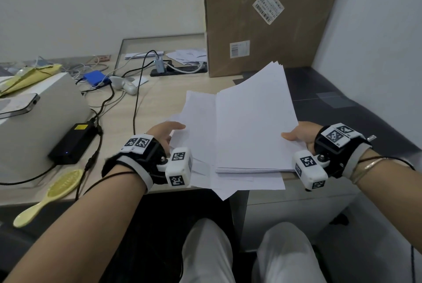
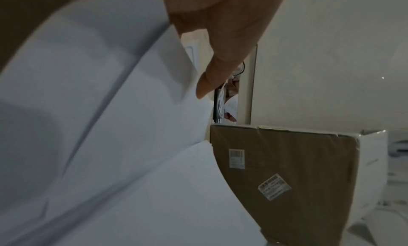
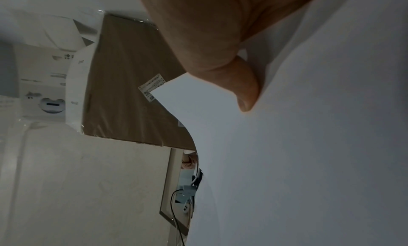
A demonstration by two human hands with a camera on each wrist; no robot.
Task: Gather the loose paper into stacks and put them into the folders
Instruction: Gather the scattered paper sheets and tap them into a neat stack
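A thick stack of white paper (image 1: pixel 253 122) is lifted at a tilt over the desk's front edge. My right hand (image 1: pixel 301 136) grips its right edge, thumb on top (image 3: pixel 245 92) and fingers hidden beneath the stack (image 3: pixel 309 145). Looser, fanned sheets (image 1: pixel 198 113) spread out to the left under the stack. My left hand (image 1: pixel 166 133) holds these at their left edge, with the thumb (image 2: pixel 220 66) lying on the top sheet (image 2: pixel 110 127). More loose sheets (image 1: pixel 187 55) lie at the back of the desk. I see no folder.
A tall cardboard box (image 1: pixel 269 20) stands behind the paper. Cables, a power strip (image 1: pixel 180 69), a blue device (image 1: pixel 96 78) and a black adapter (image 1: pixel 73 143) crowd the left. A phone (image 1: pixel 16 104) lies on a grey box; a yellow hairbrush (image 1: pixel 50 193) sits near the front edge.
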